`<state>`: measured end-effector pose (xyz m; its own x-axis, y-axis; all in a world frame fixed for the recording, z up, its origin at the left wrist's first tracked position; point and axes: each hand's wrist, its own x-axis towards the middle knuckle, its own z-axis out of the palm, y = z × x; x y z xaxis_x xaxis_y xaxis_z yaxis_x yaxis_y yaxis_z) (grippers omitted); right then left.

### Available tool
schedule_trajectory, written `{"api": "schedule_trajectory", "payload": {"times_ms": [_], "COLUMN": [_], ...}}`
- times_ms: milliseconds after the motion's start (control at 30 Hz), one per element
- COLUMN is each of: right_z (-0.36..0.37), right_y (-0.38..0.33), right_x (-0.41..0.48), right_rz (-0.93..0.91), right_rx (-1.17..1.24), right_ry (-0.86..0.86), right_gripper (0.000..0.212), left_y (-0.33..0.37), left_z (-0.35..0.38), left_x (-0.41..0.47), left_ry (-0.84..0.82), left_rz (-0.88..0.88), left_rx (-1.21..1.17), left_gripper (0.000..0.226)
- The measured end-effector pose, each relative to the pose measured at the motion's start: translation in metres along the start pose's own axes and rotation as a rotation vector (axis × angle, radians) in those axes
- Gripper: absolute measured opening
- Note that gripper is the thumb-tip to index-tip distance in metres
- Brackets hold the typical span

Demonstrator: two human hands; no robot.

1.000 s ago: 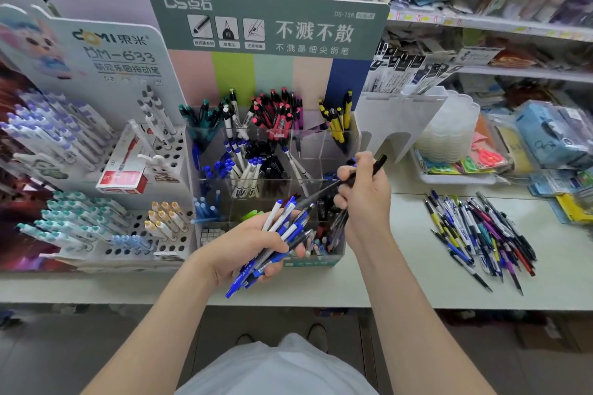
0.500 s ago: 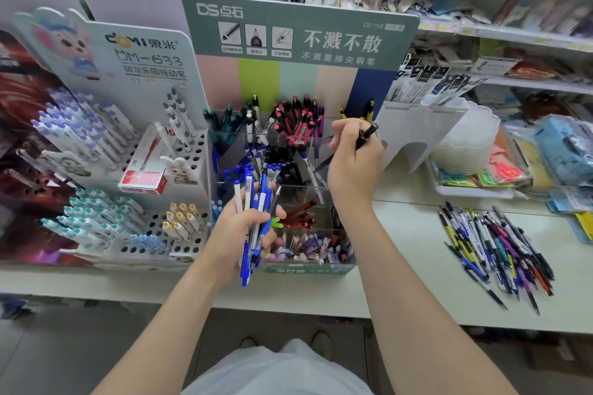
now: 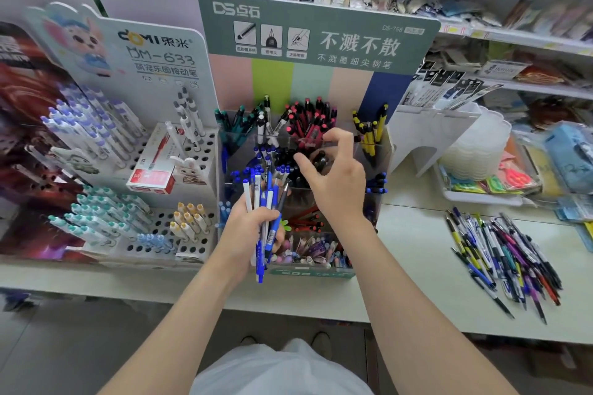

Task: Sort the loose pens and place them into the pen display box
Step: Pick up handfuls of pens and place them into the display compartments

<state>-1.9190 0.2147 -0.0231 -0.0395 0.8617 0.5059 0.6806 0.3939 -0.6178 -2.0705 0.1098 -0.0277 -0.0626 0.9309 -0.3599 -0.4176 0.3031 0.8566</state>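
Observation:
The pen display box (image 3: 308,272) stands on the white counter, its clear compartments holding pens sorted by colour. My left hand (image 3: 245,236) grips a bundle of blue and white pens (image 3: 261,196) upright in front of the box. My right hand (image 3: 338,184) hovers over the middle compartment of black pens, thumb and fingers spread in a loose arch. A black pen (image 3: 321,157) stands in that compartment between thumb and fingers, and I see no pinch on it. The pile of loose pens (image 3: 503,261) lies on the counter to the right.
A white perforated pen stand (image 3: 192,234) with a small red box (image 3: 150,178) sits left of the display box. A white tray of coloured items (image 3: 475,197) stands at the back right. Store shelves run behind. The counter edge (image 3: 417,325) is near me.
My right hand carried a black pen from the box's back row down over the black-pen compartment and spread its fingers. My left hand stays holding the bundle upright.

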Motion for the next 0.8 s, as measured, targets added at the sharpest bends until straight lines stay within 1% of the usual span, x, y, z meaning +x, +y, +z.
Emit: {"api": "schedule_trajectory", "payload": {"times_ms": [33,100,133,167,200,233,300,367,400,433,467,533,567,633,700,733,800], "right_z": [-0.001,0.004,0.006,0.009,0.012,0.011,0.003,-0.009,-0.015,-0.022,-0.029,-0.036,-0.038,-0.042,-0.048,-0.052,-0.062], "right_y": [-0.001,0.004,0.005,0.007,0.007,0.005,-0.002,-0.012,-0.018,-0.024,-0.031,-0.036,-0.036,-0.037,-0.037,-0.037,-0.038], "right_x": [0.001,0.001,0.000,-0.002,-0.005,-0.008,-0.015,-0.027,-0.034,-0.041,-0.046,-0.053,-0.055,-0.055,-0.052,-0.050,-0.047], "right_rz": [-0.048,-0.175,-0.234,-0.290,-0.319,-0.302,-0.214,-0.155,-0.112,-0.035,0.075,0.329,0.417,0.503,0.526,0.531,0.557], "right_rx": [-0.019,-0.085,-0.145,-0.223,-0.287,-0.309,-0.276,-0.147,-0.056,0.048,0.146,0.314,0.381,0.491,0.518,0.528,0.597], "right_ry": [0.011,-0.037,-0.073,-0.109,-0.138,-0.153,-0.106,-0.010,0.015,-0.008,-0.080,-0.272,-0.327,-0.333,-0.307,-0.329,-0.432], "right_gripper": [0.040,0.025,0.027,0.034,0.040,0.041,0.034,0.025,0.020,0.014,0.013,0.019,0.020,0.024,0.025,0.024,0.024], "left_y": [-0.001,0.000,0.000,0.001,0.001,0.001,0.003,0.005,0.006,0.007,0.007,0.006,0.005,0.005,0.004,0.005,0.006], "left_z": [-0.001,-0.002,-0.002,-0.002,-0.001,-0.001,0.002,0.004,0.005,0.005,0.006,0.009,0.010,0.014,0.017,0.019,0.022], "left_x": [0.001,0.001,0.000,-0.001,-0.003,-0.004,-0.007,-0.010,-0.011,-0.012,-0.013,-0.015,-0.015,-0.015,-0.014,-0.015,-0.016], "left_ry": [0.010,0.008,-0.008,-0.030,-0.045,-0.060,-0.101,-0.142,-0.152,-0.154,-0.157,-0.170,-0.160,-0.132,-0.143,-0.155,-0.168], "left_rz": [0.011,0.019,0.022,0.019,0.006,-0.012,-0.042,-0.059,-0.068,-0.077,-0.074,-0.054,-0.049,-0.043,-0.040,-0.035,-0.020], "left_rx": [-0.014,-0.020,-0.027,-0.031,-0.033,-0.043,-0.078,-0.111,-0.113,-0.108,-0.096,-0.056,-0.033,0.010,0.052,0.079,0.123], "left_gripper": [0.033,0.037,0.032,0.028,0.027,0.028,0.029,0.026,0.035,0.043,0.046,0.044,0.040,0.034,0.031,0.030,0.028]}}
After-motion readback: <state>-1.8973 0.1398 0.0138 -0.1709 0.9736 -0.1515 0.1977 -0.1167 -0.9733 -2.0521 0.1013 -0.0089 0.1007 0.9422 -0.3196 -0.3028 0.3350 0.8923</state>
